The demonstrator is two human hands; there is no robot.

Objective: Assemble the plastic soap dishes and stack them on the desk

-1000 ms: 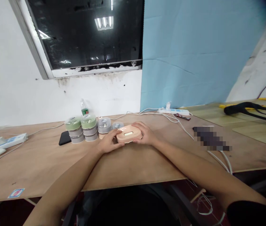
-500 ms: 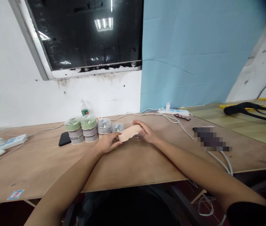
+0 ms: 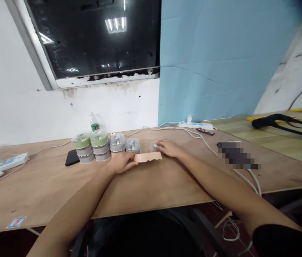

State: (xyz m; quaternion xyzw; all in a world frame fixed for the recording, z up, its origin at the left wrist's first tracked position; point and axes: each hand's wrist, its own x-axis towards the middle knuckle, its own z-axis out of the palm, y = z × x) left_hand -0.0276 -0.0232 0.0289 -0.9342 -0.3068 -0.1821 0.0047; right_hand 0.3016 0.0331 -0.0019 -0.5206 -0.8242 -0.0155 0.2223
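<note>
A flat pink lid (image 3: 149,157) lies on the wooden table (image 3: 145,189) in front of me. My left hand (image 3: 121,162) grips its left end with thumb and fingers closed on it. My right hand (image 3: 169,147) rests just behind the lid's right end, its fingertips curled onto a small clear round container (image 3: 153,145). Two more clear round containers (image 3: 125,143) stand directly behind my left hand.
Two stacks of green-lidded containers (image 3: 91,145) stand left of the clear ones, with a black phone (image 3: 72,157) beside them and a bottle (image 3: 94,122) behind. Power strips lie at far left (image 3: 5,163) and at the back (image 3: 195,125). Cables (image 3: 250,176) run along the right.
The pink box in both hands came apart: the pink piece tilted, then was laid flat on the table. My right hand left it and moved back onto the clear round container.
</note>
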